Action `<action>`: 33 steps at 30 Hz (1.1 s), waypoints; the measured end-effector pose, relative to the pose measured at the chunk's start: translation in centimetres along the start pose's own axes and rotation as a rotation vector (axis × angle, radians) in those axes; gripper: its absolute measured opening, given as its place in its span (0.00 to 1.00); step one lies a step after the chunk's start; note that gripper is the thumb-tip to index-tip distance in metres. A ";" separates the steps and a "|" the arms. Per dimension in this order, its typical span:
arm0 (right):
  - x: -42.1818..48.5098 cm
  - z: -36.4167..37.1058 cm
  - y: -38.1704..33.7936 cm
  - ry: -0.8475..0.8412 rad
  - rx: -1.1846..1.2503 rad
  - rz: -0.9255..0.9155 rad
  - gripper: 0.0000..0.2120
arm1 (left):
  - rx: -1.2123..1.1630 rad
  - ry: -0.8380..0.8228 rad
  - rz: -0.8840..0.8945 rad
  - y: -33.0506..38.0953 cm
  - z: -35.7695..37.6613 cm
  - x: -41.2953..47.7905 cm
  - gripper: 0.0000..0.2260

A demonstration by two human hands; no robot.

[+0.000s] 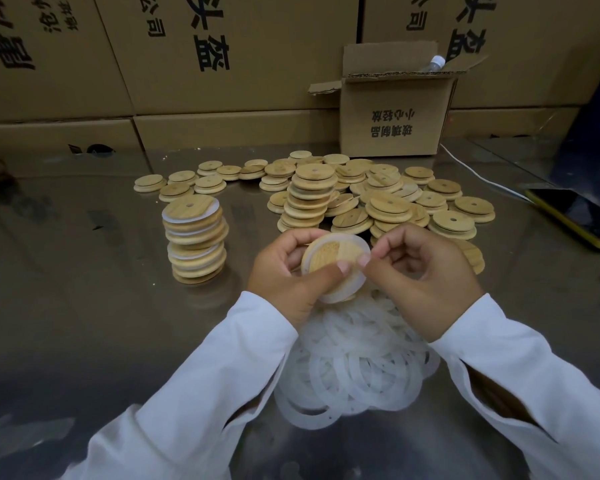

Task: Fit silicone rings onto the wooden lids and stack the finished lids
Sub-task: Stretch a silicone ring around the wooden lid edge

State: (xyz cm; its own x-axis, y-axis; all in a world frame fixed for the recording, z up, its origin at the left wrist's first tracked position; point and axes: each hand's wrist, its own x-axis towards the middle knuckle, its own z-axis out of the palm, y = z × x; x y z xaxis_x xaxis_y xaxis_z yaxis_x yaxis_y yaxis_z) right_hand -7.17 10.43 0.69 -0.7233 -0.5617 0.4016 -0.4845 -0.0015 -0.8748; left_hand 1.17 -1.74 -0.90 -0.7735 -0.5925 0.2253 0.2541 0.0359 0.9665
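While the left hand grips the wooden lid face-up, the right hand pinches the silicone ring at the lid's right edge, seemingly unseated there; the finished stack stands to the left.

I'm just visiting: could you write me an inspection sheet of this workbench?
Surface: shiny metal table.
Job's things: wooden lid with a silicone ring around its rim, held up; finished stack at left; bare lids piled behind; heap of rings nearest the person.
Clutter: phone at right edge; open carton holding a bottle.
Grippers: left hand grips the lid; right hand pinches the ring.
Cables: white cable runs along the table toward the phone.
Surroundings: stacked printed cartons behind.
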 end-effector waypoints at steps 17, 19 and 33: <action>0.7 -0.6 0.7 -0.030 0.080 0.035 0.08 | -0.043 -0.098 0.011 0.0 -0.2 -0.1 0.18; 0.8 -0.7 0.7 -0.035 0.077 0.033 0.08 | -0.059 -0.083 0.024 0.1 0.0 -0.2 0.19; 1.0 -0.6 0.6 -0.053 0.130 0.024 0.08 | -0.148 -0.067 0.029 0.2 0.0 -0.2 0.18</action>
State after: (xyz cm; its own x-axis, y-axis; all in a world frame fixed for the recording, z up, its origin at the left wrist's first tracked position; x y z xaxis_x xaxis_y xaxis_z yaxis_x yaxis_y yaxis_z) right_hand -8.48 10.40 0.76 -0.7053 -0.6056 0.3685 -0.3973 -0.0928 -0.9130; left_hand 1.37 -1.67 -0.71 -0.8001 -0.5381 0.2651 0.3556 -0.0697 0.9320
